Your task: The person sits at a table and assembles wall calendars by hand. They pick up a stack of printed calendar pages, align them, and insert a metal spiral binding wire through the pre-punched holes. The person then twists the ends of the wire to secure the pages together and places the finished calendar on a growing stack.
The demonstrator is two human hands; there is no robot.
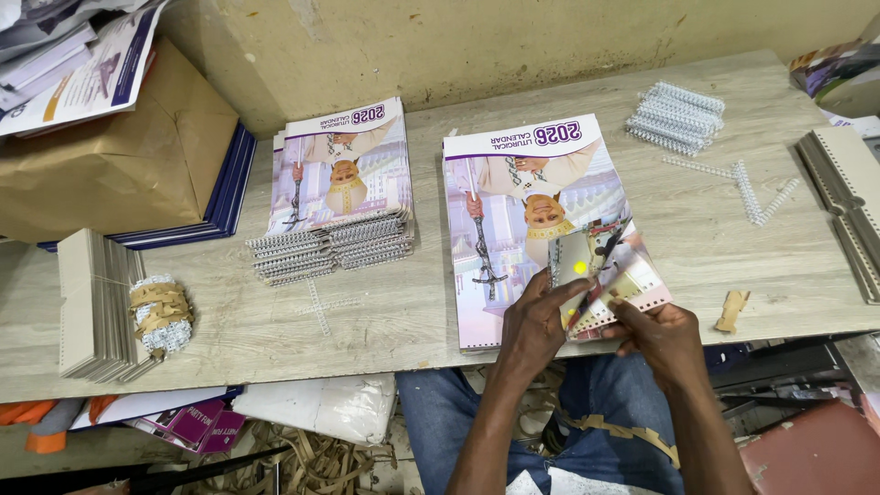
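Observation:
An unbound calendar stack (527,197) with a purple cover lies flat on the wooden table (403,312) in front of me. At its near right corner, several punched pages (610,280) are lifted and fanned. My left hand (536,325) pinches the lifted pages from the left. My right hand (662,335) grips their punched lower edge from the right. Whether a binding coil sits between my fingers cannot be seen.
A pile of bound calendars (339,183) with white coil spines sits to the left. Loose white binding coils (676,115) lie at the back right, with a few more coils (756,188) beside them. Grey boards (96,307) stand at the left, a brown paper parcel (110,151) behind them.

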